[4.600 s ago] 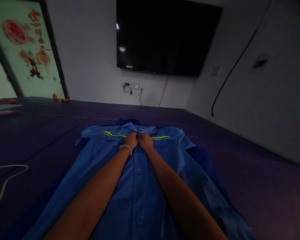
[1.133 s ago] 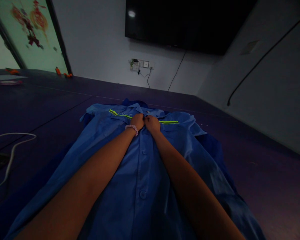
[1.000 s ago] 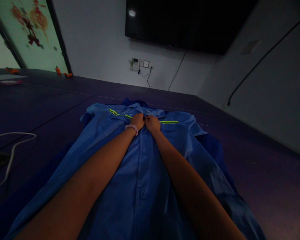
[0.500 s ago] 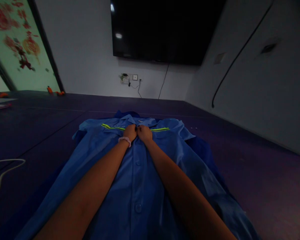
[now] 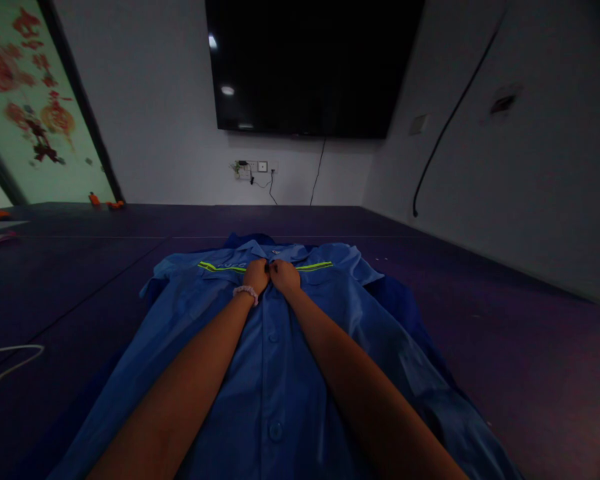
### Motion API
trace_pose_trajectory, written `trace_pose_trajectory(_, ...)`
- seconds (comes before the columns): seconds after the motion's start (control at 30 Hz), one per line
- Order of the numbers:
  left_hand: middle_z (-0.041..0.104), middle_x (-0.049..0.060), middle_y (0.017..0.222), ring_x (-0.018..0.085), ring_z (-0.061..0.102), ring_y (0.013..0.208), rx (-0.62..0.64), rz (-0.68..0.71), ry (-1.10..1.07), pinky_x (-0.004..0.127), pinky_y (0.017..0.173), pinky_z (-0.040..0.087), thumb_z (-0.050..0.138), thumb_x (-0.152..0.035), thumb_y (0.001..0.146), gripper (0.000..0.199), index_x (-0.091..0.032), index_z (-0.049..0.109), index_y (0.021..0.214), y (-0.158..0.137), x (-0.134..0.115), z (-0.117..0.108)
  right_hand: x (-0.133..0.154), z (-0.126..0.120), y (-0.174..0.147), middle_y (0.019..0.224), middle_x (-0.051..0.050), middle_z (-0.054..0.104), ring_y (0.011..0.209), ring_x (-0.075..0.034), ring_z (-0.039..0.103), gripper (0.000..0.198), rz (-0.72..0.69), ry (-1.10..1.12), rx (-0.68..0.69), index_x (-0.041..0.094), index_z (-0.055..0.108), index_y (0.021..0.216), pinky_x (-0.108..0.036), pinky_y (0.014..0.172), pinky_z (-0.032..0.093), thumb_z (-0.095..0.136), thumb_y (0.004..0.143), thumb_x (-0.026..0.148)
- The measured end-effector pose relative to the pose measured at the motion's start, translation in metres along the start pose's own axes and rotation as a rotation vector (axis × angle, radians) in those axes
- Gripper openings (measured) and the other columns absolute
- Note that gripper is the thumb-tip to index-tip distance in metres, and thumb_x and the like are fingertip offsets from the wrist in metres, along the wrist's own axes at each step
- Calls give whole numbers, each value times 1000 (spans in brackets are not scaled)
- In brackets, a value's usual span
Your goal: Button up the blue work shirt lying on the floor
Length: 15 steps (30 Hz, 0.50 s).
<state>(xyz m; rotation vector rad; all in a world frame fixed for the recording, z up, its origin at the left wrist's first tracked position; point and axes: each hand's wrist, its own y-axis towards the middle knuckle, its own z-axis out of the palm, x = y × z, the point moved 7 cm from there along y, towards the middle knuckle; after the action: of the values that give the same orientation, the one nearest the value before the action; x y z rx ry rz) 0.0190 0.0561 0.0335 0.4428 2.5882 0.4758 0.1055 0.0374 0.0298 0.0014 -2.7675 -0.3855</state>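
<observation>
— So what lies on the purple worktop (image 5: 505, 313)?
— Blue shirt (image 5: 280, 373), spread flat, collar at 12 o'clock.
— And the hands?
— Left hand (image 5: 257, 275) and right hand (image 5: 284, 275) touch, each grip pinching the shirt front below the collar.

A dark purple surface (image 5: 505, 320) carries a blue shirt (image 5: 280, 373) and, seemingly, a white cable (image 5: 5, 373).

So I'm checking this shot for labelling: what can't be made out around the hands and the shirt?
- Head view: fingertips of the left hand and right hand, curled against the blue button-up work shirt; what they pinch is hidden.
- Shirt hem: cut off by the bottom edge.
- Darker blue cloth beneath: mostly covered by the shirt.
- Chest lettering: too small.
</observation>
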Motion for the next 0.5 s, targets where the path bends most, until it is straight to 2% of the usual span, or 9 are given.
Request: trace_pose_trajectory(0.5, 65, 8, 69, 17, 58, 65, -50, 9, -46, 25, 60, 39, 47, -11, 74, 19, -11, 65, 69, 3, 3, -1, 0, 2, 1, 99, -9, 67, 94, -19, 61, 32, 2, -13, 1, 19, 63, 101, -26, 75, 43, 35, 92, 31)
